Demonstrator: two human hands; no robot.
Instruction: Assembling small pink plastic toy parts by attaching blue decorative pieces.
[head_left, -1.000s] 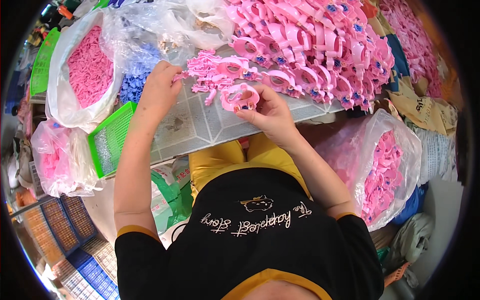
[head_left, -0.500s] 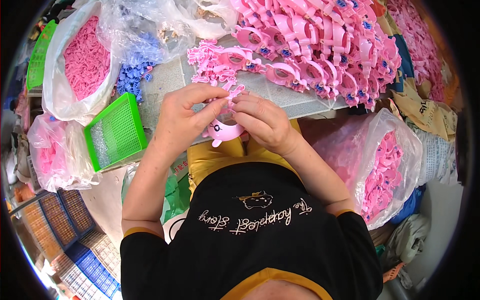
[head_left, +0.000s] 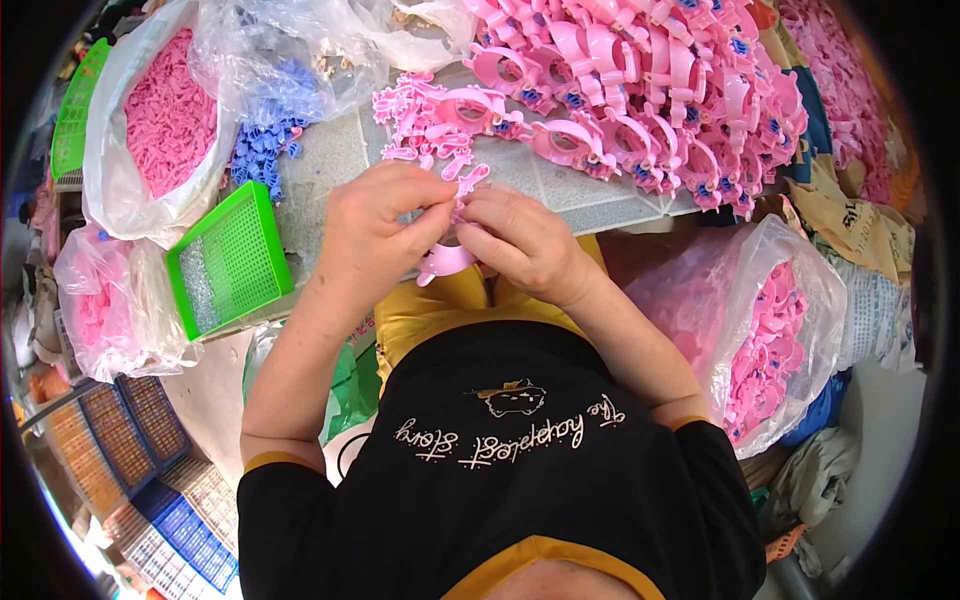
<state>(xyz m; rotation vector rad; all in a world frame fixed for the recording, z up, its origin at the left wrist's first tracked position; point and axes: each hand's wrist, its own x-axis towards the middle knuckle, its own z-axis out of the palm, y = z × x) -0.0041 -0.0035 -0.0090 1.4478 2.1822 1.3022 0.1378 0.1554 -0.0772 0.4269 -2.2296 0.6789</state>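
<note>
In the head view, the left hand (head_left: 375, 235) and right hand (head_left: 525, 245) are both pinching a pink plastic piece (head_left: 447, 258) at the bench's (head_left: 330, 160) near edge. Many finished pink pieces (head_left: 650, 90) are lying far right. Left, a bag (head_left: 165, 120) is holding small pink parts; right, another bag (head_left: 770, 340) is holding pink pieces.

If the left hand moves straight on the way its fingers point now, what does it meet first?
The left hand points toward the right hand, so it likely meets the pink plastic piece held between them, then those fingers.
</note>
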